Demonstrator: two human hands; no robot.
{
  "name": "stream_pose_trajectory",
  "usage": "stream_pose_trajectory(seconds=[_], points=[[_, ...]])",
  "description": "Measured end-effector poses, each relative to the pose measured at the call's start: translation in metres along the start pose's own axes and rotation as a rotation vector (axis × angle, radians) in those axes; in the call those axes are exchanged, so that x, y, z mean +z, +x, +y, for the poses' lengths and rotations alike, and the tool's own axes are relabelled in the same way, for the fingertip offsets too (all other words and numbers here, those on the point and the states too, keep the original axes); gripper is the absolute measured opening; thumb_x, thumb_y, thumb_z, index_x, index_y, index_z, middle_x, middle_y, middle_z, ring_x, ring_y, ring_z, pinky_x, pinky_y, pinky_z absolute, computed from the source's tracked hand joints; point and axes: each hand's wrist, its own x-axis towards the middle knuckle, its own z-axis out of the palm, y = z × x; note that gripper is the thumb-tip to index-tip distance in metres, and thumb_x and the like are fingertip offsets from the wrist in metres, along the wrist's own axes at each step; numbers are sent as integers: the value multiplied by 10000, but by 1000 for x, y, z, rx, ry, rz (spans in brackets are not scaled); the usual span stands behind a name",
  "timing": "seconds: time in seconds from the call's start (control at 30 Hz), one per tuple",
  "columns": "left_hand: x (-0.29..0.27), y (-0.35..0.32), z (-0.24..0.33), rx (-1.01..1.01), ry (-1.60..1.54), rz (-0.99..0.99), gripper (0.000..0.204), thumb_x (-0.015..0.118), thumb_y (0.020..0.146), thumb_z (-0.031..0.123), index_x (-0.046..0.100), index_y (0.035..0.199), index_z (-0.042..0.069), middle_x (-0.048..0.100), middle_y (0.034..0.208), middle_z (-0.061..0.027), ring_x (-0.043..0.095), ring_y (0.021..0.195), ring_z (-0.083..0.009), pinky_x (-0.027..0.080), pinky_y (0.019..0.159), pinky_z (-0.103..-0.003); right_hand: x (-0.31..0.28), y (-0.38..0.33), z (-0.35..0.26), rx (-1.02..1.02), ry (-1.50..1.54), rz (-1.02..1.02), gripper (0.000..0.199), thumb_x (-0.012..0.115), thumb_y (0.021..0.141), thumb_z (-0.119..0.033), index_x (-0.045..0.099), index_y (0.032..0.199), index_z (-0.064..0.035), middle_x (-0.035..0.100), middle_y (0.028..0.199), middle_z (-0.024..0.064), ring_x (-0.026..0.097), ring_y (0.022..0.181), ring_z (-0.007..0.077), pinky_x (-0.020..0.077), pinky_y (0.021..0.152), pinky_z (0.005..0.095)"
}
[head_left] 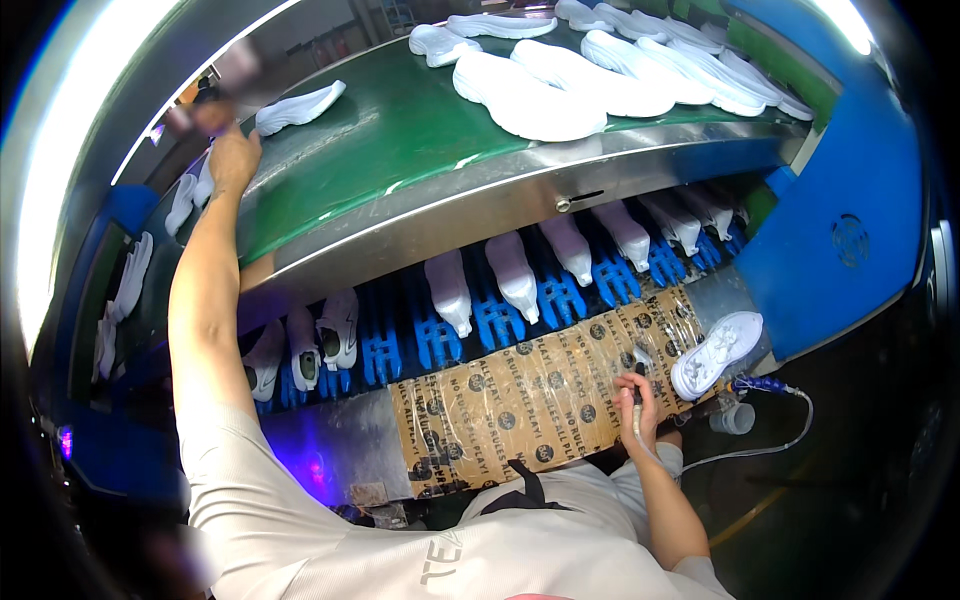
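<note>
While the right hand (645, 402) curls its fingers closed around a slim pen-like tool (638, 398), holding it upright over the cardboard sheet (520, 405), a thin pale hose (720, 456) trails from the tool's lower end and loops off to the right. Just beside that hand, a white sneaker (715, 357) rests at the right end of the cardboard, which is covered in clear plastic and black print. A blue coiled tube (758, 384) and a small translucent cup (733, 418) sit below the sneaker.

Beyond the cardboard, pale shoe uppers (513, 275) stand in a row, toes pointing away, among blue forked holders (498, 322). Above them, behind a metal ledge (450, 215), runs a green conveyor belt (390, 140). There the left arm stretches far out, and the left hand (235, 160) is next to a single white shoe sole (300, 108); its fingers are too obscured to tell how far open they are or whether they hold anything. More white soles (530, 98) crowd the belt's right half, near a blue machine panel (850, 190).
</note>
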Motion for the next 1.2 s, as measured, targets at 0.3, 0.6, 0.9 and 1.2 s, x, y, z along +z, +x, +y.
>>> stream_pose_trajectory(seconds=[0.3,0.6,0.9,1.2], points=[[45,52,74,348,-227,-396,677,606,967,440,456,1553,137,598,1398,-281,567,1311,-419,401,1146,-412,16,-8,15,-87,-182,-28,247,616,938,-16,654,1181,-18,719,1047,152,689,884,297,531,806,370],[40,44,-82,-135,481,110,704,622,897,344,448,1540,116,641,1315,-308,640,1167,-514,471,996,-667,14,-7,15,-181,-245,-51,276,591,960,-28,625,1234,-15,733,1067,140,699,866,227,551,801,337],[57,-109,13,91,-275,415,652,536,945,382,437,1545,147,638,1352,-260,630,1207,-454,488,1026,-578,20,-9,21,-244,-225,77,346,653,887,26,668,1211,-93,743,1043,85,731,908,274,569,800,378],[20,-371,237,423,-1069,-95,630,470,964,422,472,1507,102,647,1334,-251,646,1173,-433,510,1001,-560,18,-2,27,-183,-125,-5,402,564,1005,-69,510,1401,-117,716,1060,105,718,978,298,546,821,416]])
